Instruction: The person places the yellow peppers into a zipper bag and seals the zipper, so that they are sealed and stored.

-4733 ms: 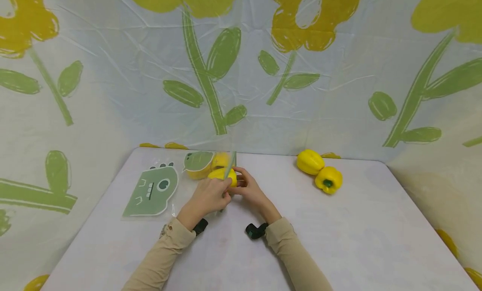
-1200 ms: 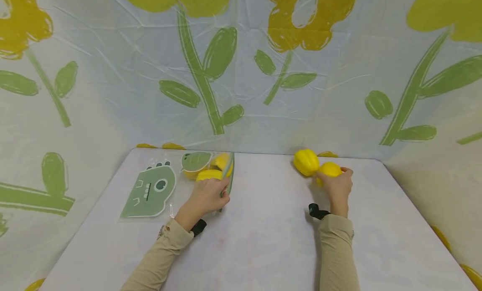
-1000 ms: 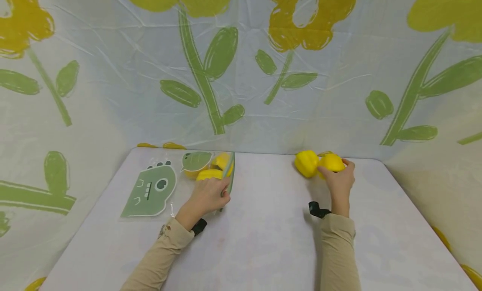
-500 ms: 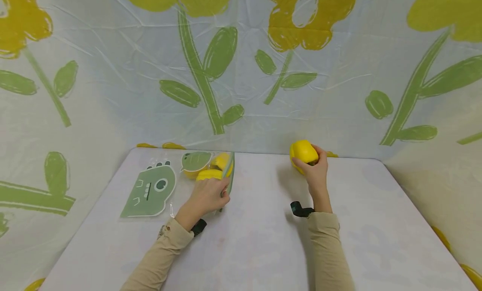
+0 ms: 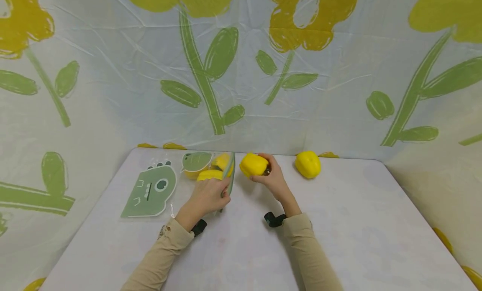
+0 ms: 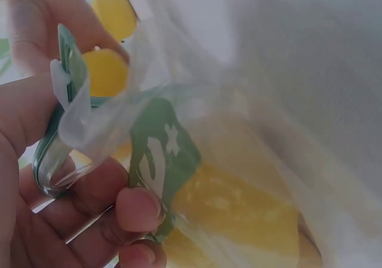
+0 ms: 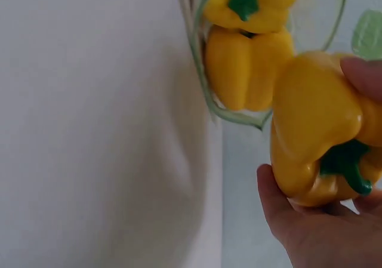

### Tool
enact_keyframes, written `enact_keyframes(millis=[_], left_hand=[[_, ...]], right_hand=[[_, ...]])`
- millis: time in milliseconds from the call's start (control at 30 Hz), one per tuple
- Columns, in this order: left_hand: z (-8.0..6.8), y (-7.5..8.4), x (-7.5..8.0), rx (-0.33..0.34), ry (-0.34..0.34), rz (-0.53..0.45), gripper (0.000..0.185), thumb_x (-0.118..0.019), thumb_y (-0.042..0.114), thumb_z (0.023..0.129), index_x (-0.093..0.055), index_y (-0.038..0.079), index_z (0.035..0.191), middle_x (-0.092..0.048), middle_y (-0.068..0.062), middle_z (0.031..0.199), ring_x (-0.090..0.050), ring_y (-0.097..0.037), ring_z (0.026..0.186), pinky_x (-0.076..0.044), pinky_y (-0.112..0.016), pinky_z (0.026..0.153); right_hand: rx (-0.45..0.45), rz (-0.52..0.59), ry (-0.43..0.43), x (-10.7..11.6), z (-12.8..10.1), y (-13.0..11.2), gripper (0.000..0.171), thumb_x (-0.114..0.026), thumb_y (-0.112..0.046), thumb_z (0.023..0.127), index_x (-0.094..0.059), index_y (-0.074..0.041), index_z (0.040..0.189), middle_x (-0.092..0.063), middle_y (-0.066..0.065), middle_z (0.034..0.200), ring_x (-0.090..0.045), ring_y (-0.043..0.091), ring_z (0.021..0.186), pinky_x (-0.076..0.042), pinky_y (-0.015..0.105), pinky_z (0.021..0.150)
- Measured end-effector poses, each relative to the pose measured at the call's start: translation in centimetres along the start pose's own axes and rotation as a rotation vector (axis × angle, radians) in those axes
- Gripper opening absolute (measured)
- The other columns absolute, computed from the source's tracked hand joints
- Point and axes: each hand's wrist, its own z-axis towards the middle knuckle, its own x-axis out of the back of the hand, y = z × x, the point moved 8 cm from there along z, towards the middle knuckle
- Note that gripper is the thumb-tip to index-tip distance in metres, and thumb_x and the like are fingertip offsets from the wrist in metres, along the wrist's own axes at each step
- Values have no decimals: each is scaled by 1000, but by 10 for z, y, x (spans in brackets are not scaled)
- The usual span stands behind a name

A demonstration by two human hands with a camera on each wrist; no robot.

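Pointing its blunt end leftward, 1 yellow pepper is gripped between the thumb and fingers of the right hand, the stem turned toward the palm and the long axis running roughly left to right. It sits just right of the mouth of a clear, green-printed bag, seemingly apart from the rim; this short leftward offset, with axis and opening nearly aligned, appears to be the governing relation. The left hand pinches the bag's edge at the mouth. Inside, 2 peppers show in the right wrist view. Farther right, 1 loose pepper rests on the white table, nearer the right hand than the left.
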Motion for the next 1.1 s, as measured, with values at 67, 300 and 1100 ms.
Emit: enact_keyframes(millis=[67, 300, 1100], left_hand=[[0, 0, -1, 7, -14, 3, 29, -69, 14, 73, -42, 21, 70, -37, 11, 55, -36, -7, 46, -26, -24, 42], [0, 2, -1, 10, -34, 5, 26, -69, 14, 74, -44, 21, 72, -37, 10, 55, -37, -8, 46, -27, -24, 42], [1, 1, -2, -1, -63, -33, 25, -69, 10, 76, -45, 17, 75, -37, 7, 56, -38, -11, 47, -30, -26, 45]], right_hand=[[8, -46, -64, -12, 0, 5, 77, -77, 2, 75, -43, -5, 144, -46, 15, 140, -47, 30, 119, -38, 43, 101], [-9, -110, -240, -37, -4, 21, 75, -76, 0, 73, -47, -7, 142, -49, 12, 139, -50, 29, 111, -43, 40, 94], [-16, -206, -345, -77, -11, 22, 84, -72, -1, 80, -29, -11, 152, -40, 16, 145, -47, 29, 121, -43, 42, 100]])
